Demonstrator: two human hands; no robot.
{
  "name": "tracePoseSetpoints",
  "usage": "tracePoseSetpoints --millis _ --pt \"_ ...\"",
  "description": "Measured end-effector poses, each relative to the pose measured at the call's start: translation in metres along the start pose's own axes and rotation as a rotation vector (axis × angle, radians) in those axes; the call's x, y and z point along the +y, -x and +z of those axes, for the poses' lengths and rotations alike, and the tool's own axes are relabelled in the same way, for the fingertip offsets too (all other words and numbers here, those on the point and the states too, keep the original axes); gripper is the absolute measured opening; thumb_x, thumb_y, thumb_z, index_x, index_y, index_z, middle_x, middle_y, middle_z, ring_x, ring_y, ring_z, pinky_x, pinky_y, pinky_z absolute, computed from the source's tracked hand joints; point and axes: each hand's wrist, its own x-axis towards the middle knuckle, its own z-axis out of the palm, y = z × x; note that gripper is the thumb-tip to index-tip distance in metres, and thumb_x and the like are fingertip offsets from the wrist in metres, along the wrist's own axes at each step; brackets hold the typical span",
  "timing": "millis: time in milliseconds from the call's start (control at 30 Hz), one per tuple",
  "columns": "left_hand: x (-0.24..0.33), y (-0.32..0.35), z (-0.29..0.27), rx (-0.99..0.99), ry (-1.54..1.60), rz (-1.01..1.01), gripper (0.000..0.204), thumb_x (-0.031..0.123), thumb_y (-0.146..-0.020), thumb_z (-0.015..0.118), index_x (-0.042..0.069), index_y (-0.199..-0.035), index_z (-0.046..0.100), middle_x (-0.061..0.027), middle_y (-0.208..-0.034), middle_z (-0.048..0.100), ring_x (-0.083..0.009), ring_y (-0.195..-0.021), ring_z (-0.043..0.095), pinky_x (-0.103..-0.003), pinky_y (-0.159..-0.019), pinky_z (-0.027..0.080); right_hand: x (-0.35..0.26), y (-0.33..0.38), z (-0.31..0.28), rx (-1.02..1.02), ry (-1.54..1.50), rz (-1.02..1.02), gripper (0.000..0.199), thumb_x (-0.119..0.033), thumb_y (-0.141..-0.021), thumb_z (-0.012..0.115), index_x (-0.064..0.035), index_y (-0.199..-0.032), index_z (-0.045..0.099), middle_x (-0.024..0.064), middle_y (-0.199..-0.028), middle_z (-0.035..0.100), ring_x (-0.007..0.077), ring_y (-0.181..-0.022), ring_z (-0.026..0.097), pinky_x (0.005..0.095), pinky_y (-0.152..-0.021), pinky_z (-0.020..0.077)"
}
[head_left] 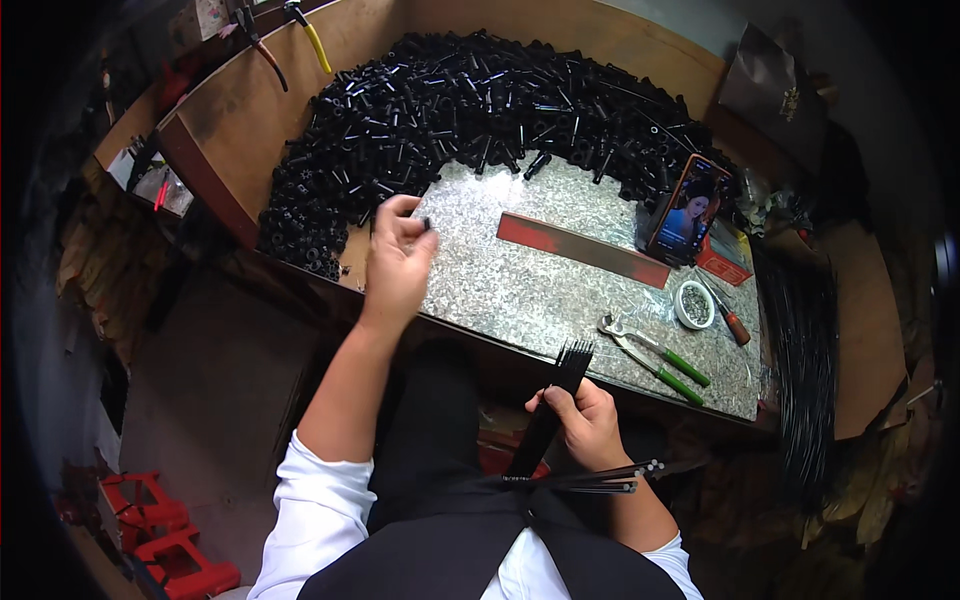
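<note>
I am counting two hands: the left hand [398,258] pinching one small black piece [427,223], the right hand [585,420] gripping one bundle of thin black rods [556,400], too tightly packed to number. On the far side I am seeing one heap of black tubular parts [470,100], far too many to count. To the right I am noting one phone [688,210], one red strip [582,249], one small white dish [694,304], one pair of green-handled pliers [652,358] and one screwdriver [730,318].

Left hand [398,262] reaches up toward 11 o'clock, fingers pinched. Right hand [588,425] low at 5 o'clock, fingers curled tight.
</note>
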Motion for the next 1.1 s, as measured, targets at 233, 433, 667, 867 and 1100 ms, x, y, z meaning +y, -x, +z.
tracePoseSetpoints --millis 233,433,667,867,1100 --pt "0.025 0.073 0.039 -0.414 0.844 -0.515 0.031 0.003 -0.093 0.055 0.001 -0.124 0.054 -0.012 -0.103 0.066 -0.0181 -0.095 0.064 -0.03 -0.085 0.054 0.009 -0.001 0.002 -0.04 -0.088 -0.02 0.016 -0.012 -0.096 0.052 0.0023 -0.094 0.059 0.0112 -0.087 0.066 0.0138 -0.079 0.062 0.027 -0.073 0.0499" --pt "0.018 0.078 0.041 -0.493 0.953 -0.592 0.033 0.002 -0.093 0.055 0.001 -0.126 0.053 -0.0144 -0.103 0.066 -0.0191 -0.095 0.065 -0.03 -0.084 0.055 0.002 -0.002 0.008 -0.043 -0.072 -0.011 0.017 -0.013 -0.096 0.053 0.0021 -0.095 0.059 0.009 -0.086 0.066 0.0125 -0.078 0.061 0.0258 -0.072 0.049" --pt "0.024 0.079 0.044 -0.477 0.946 -0.588 0.039 0.002 -0.091 0.059 0.002 -0.129 0.052 -0.0099 -0.101 0.066 -0.0151 -0.092 0.065 -0.026 -0.079 0.055 0.001 -0.002 0.007 -0.064 -0.05 -0.043 0.018 -0.015 -0.097 0.053 0.0023 -0.096 0.06 0.0074 -0.086 0.066 0.0113 -0.078 0.06 0.0252 -0.072 0.0485" --pt "0.029 0.079 0.046 -0.485 0.878 -0.598 0.038 0.006 -0.093 0.056 0.003 -0.13 0.051 -0.0095 -0.104 0.066 -0.0137 -0.094 0.064 -0.026 -0.08 0.054 0.003 -0.002 0.011 -0.004 -0.072 -0.088 0.02 -0.016 -0.096 0.055 0.0013 -0.089 0.064 0.0038 -0.079 0.066 0.0076 -0.069 0.06 0.0225 -0.061 0.0479" --pt "0.026 0.078 0.044 -0.553 0.92 -0.568 0.035 0.006 -0.095 0.053 0.002 -0.129 0.051 -0.0118 -0.105 0.065 -0.0151 -0.096 0.064 -0.028 -0.083 0.054 0.003 -0.003 0.011 0.012 -0.032 -0.127 0.021 -0.016 -0.096 0.055 0.0007 -0.088 0.064 0.0042 -0.077 0.067 0.0076 -0.068 0.06 0.0228 -0.06 0.0474"
